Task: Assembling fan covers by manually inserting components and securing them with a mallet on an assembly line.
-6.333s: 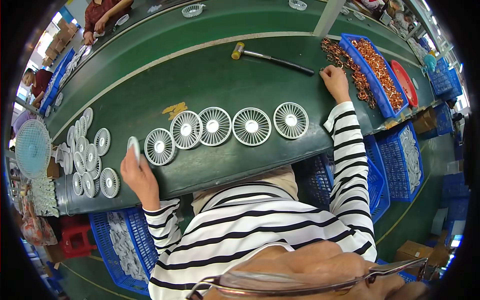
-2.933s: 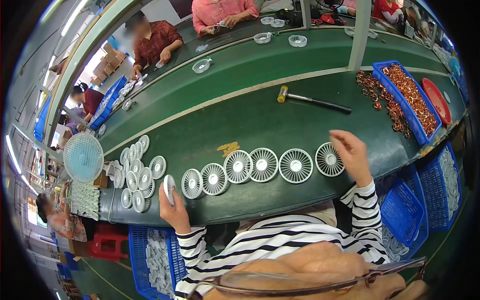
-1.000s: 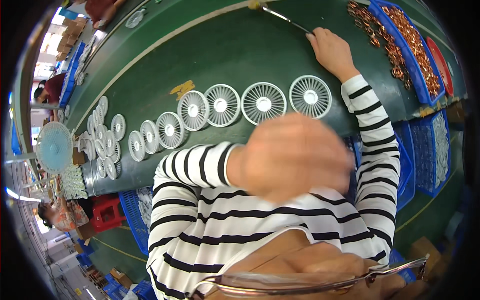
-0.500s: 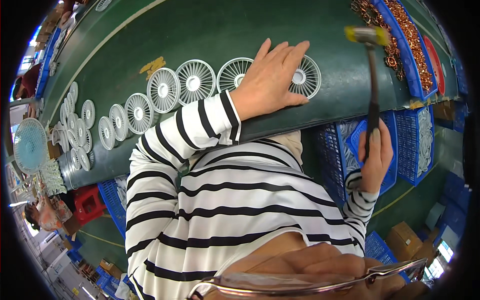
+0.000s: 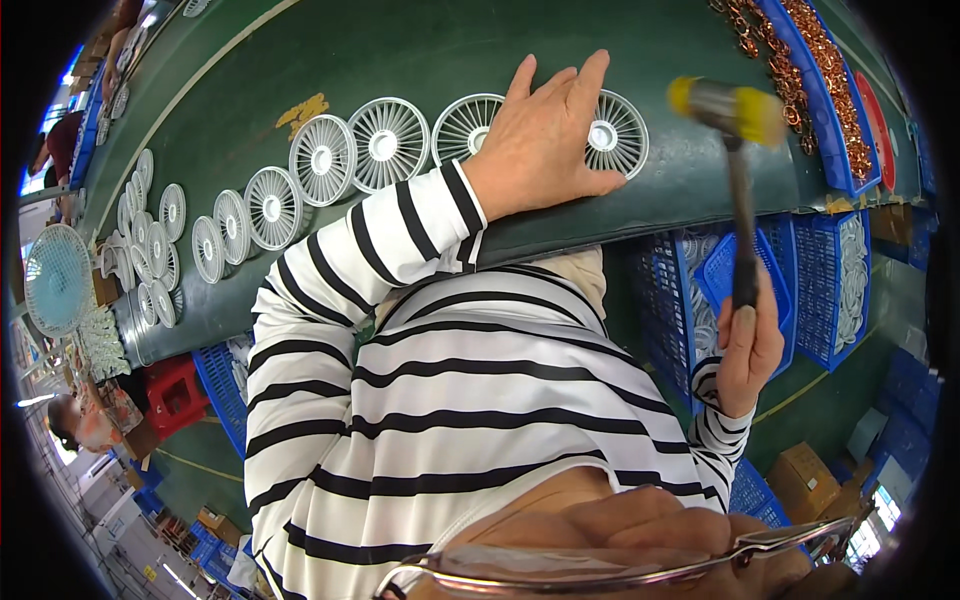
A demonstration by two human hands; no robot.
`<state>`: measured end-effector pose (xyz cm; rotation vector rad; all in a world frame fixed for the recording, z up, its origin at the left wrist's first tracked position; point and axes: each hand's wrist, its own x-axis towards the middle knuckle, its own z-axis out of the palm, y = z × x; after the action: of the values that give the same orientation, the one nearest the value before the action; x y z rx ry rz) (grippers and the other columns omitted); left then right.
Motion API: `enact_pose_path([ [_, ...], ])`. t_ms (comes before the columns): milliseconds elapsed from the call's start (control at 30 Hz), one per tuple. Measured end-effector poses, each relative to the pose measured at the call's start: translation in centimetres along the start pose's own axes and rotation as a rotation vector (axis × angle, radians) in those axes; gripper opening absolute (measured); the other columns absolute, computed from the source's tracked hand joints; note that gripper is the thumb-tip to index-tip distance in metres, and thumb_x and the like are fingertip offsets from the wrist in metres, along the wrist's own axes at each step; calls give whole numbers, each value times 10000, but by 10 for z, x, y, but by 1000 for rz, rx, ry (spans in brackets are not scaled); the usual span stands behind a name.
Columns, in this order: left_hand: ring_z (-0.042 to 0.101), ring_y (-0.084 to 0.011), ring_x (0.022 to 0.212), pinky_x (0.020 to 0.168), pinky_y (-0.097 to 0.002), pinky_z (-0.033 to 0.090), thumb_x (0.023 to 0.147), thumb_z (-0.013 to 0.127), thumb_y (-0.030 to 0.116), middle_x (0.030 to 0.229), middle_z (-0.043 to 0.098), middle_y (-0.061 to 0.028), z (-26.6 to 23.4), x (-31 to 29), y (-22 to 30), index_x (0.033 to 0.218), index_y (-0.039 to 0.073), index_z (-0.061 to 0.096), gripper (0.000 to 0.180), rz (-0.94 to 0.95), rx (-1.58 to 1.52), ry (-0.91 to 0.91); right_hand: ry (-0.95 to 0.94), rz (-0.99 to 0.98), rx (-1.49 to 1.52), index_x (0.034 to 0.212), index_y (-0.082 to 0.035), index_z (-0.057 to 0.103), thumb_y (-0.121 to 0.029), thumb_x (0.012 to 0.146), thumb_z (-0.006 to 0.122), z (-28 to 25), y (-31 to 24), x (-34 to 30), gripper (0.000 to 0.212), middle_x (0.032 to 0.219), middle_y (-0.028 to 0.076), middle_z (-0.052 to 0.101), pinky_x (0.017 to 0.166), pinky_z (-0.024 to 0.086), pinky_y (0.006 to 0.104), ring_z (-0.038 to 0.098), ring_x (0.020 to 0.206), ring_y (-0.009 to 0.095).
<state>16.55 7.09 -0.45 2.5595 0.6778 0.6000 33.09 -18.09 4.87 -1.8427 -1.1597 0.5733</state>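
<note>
Several round, light-grey spoked wheel-shaped discs lie in a curved row on the dark green tabletop. My left hand is spread flat, its thumb and fingers reaching to the left part of the rightmost spoked disc. It partly covers the neighbouring spoked disc. To the right, my right hand grips the dark handle of a mallet, raised upright. Its yellow-ended head is blurred and stands apart from the discs.
Copper-coloured rings and a blue tray of small copper parts sit at the far right. Blue baskets stand below the table edge. More spoked discs cluster at the left, near a fan.
The mallet head has come lower and looks larger, with my right hand slightly lower too. My left hand keeps its place at the rightmost disc; the whole view has shifted a little.
</note>
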Motion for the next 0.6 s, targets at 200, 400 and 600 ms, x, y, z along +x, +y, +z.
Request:
enact_pose_path([
  [200, 506, -369, 1220, 1114, -565, 211, 683, 785, 456, 1283, 522, -255, -4, 2, 0, 1441, -35, 198, 1077, -47, -94, -43, -170, -93, -319, 1323, -29, 513, -48, 939, 502, 31, 21, 31, 385, 1182, 231, 610, 721, 502, 314, 681, 835, 294],
  [400, 262, -407, 1390, 1133, -557, 159, 665, 786, 503, 1469, 345, -196, -44, -23, -5, 1459, -4, 237, 1090, 84, 92, 47, -217, -16, -152, 1300, -36, 553, -64, 930, 534, 11, 12, 19, 371, 691, 93, 562, 539, 401, 254, 457, 543, 136],
  [600, 350, -419, 1333, 1106, -601, 187, 627, 836, 350, 1361, 469, -193, -69, -57, -37, 1474, 75, 229, 1078, 37, 130, -11, -403, -74, -96, 1260, -21, 582, -64, 926, 542, 13, 19, 7, 340, 740, 72, 577, 576, 443, 241, 525, 597, 104],
])
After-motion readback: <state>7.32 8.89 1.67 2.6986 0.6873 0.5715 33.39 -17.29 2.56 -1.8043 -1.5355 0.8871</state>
